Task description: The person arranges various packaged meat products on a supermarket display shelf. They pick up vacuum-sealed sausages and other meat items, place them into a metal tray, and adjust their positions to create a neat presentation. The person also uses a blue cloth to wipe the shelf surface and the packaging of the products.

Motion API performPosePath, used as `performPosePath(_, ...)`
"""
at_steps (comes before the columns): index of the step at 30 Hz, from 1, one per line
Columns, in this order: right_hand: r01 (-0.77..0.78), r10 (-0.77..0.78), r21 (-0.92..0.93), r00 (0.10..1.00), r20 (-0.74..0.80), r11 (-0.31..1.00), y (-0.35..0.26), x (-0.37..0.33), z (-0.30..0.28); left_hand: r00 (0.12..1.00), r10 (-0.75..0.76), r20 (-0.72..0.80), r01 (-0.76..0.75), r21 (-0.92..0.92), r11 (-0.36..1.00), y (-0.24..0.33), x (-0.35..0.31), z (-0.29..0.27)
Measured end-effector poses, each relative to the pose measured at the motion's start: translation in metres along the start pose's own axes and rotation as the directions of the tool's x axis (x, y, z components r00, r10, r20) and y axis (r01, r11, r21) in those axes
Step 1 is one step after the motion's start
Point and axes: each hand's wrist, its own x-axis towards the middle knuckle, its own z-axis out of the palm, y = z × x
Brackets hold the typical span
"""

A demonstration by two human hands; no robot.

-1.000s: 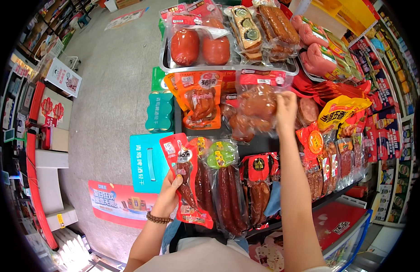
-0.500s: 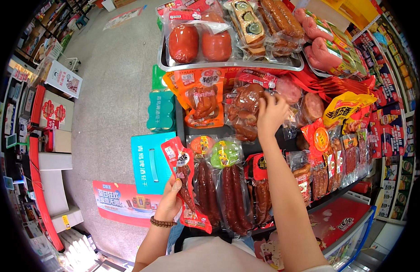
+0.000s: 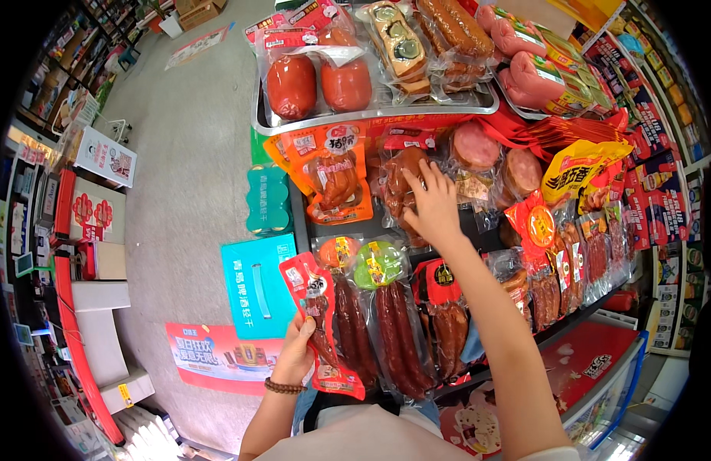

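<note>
My left hand (image 3: 295,353) is closed on the edge of a red packet of meat (image 3: 318,296) with a clear window, held above the near left part of the display. My right hand (image 3: 434,206) reaches forward, fingers spread, over a clear vacuum pack of brown meat (image 3: 399,170). Its fingertips seem to touch that pack's right side. Left of the pack lie orange meat packets (image 3: 338,173); to its right are clear packs of sliced pink ham (image 3: 476,146). Long dark sausages (image 3: 401,334) in clear packs lie between my arms.
Behind stands a metal tray (image 3: 378,115) of vacuum-packed meats. A yellow packet (image 3: 584,170) and rows of smaller sausage packs (image 3: 596,250) fill the right side. A turquoise carton (image 3: 258,288) and shrink-wrapped cans (image 3: 268,198) are left of the display. Counters line the far left.
My right hand has shifted left and its fingers have spread over the brown meat pack. My left hand still holds the red packet. The whole view has shifted slightly.
</note>
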Motion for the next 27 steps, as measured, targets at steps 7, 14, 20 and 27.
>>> performPosePath(7, 0.159, -0.133, -0.151, 0.976, 0.170, 0.976, -0.048, 0.003, 0.012, 0.995, -0.078, 0.062, 0.082, -0.064, 0.995, 0.005, -0.005, -0.002)
performPosePath(14, 0.221, -0.180, -0.328, 0.972, 0.150, 0.918, -0.031, -0.004, 0.029, 0.999, -0.021, -0.040, 0.020, -0.021, 1.000, 0.012, -0.012, -0.002)
performPosePath(20, 0.226, -0.177, -0.335, 0.969, 0.171, 0.915, -0.025, -0.021, 0.024, 0.993, 0.071, -0.089, -0.073, -0.023, 0.997, 0.013, -0.011, -0.017)
performPosePath(27, 0.312, -0.265, -0.159, 0.929, 0.260, 0.937, -0.045, -0.040, -0.028, 0.953, 0.268, -0.143, -0.256, 0.096, 0.962, 0.055, 0.011, 0.008)
